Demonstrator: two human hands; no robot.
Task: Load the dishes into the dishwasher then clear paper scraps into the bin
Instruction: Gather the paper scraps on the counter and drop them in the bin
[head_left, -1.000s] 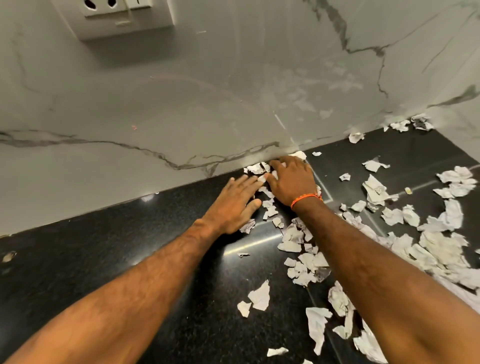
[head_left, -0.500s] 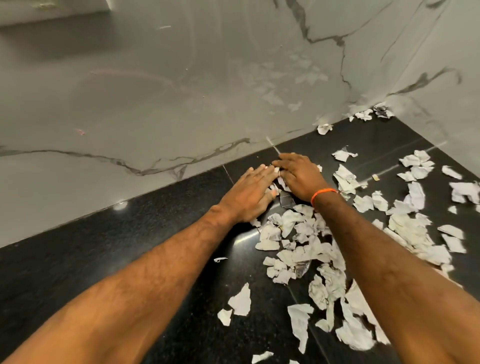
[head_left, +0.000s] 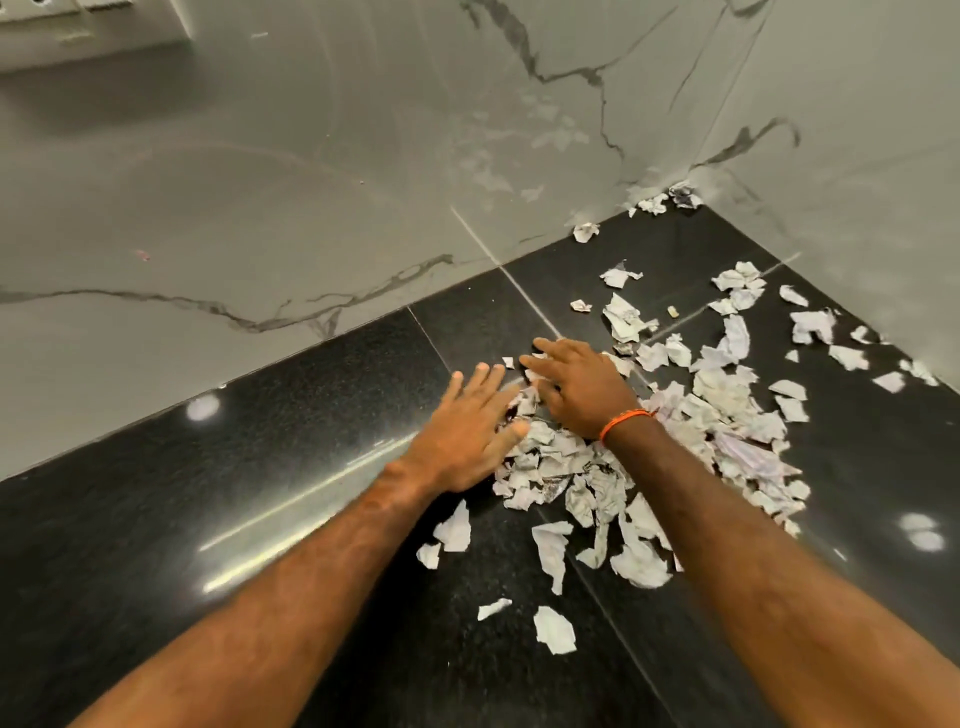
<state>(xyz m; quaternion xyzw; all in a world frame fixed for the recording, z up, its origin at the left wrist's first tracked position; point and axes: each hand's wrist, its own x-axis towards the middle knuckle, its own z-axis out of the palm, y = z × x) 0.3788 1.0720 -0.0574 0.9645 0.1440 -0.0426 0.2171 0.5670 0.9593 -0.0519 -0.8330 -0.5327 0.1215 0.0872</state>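
Note:
Torn white paper scraps (head_left: 566, 467) lie in a dense heap on the black granite counter (head_left: 260, 493), with many more strewn to the right (head_left: 727, 384) and toward the corner (head_left: 654, 203). My left hand (head_left: 467, 431) lies flat, palm down, fingers spread, at the heap's left edge. My right hand (head_left: 582, 389), with an orange band on its wrist, rests palm down on the heap's far side, fingers pointing left. The two hands nearly touch, with scraps between and under them. Neither hand grips anything. No dishes, dishwasher or bin are in view.
A grey marble backsplash (head_left: 311, 208) rises behind the counter and meets a side wall (head_left: 857, 182) at the right corner. A socket plate (head_left: 88, 31) is at the top left. A few loose scraps (head_left: 553, 629) lie nearer to me.
Both hands have drawn back from the backsplash toward me, dragging scraps along. The scraps under and in front of them have bunched into a denser heap.

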